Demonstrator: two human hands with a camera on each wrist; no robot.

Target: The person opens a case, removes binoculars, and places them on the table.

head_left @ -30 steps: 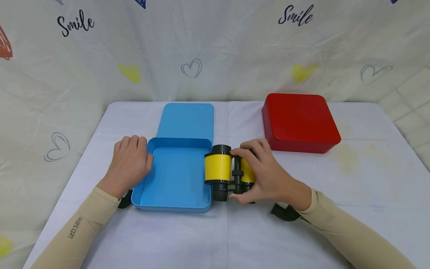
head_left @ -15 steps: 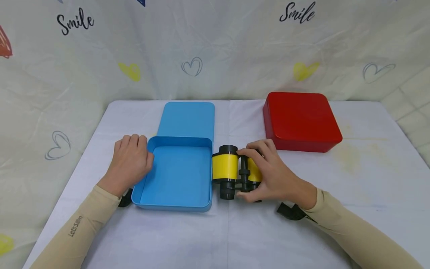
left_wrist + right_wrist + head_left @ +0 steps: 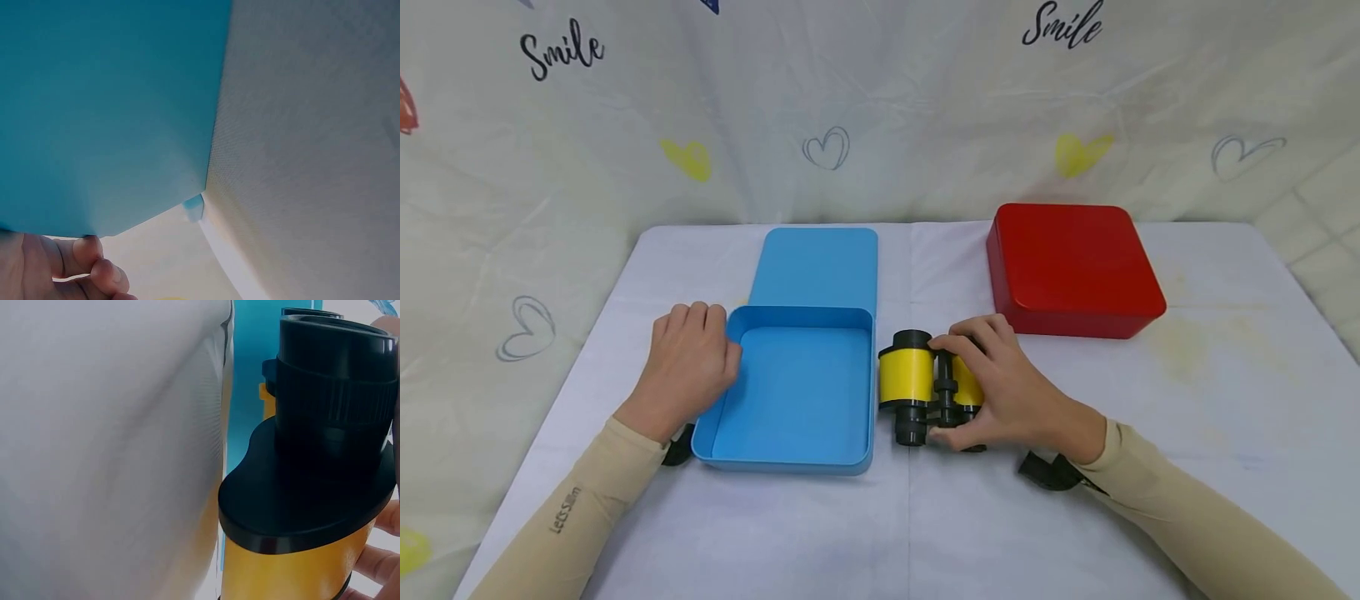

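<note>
My left hand [image 3: 683, 368] grips the left rim of a blue box [image 3: 797, 396], thumb at the inner side. In the left wrist view its curled fingers [image 3: 107, 275] show at the edge of the box's blue outer wall. My right hand [image 3: 1018, 392] holds yellow-and-black binoculars [image 3: 906, 375] from above, thumb at the near end and fingers at the far end. The binoculars are just right of the box, close over the white cloth. The right wrist view shows a black eyepiece [image 3: 337, 387] close up; my palm hides part of the right barrel in the head view.
A flat blue lid [image 3: 816, 267] lies behind the box. A closed red box [image 3: 1075, 258] stands at the back right, just beyond my right fingers. The table has a white cloth [image 3: 917, 533], and a printed curtain [image 3: 925, 100] hangs behind it.
The binoculars have moved right in my right hand, from overlapping the box's right rim to beside the box. My left hand has stayed on the left rim.
</note>
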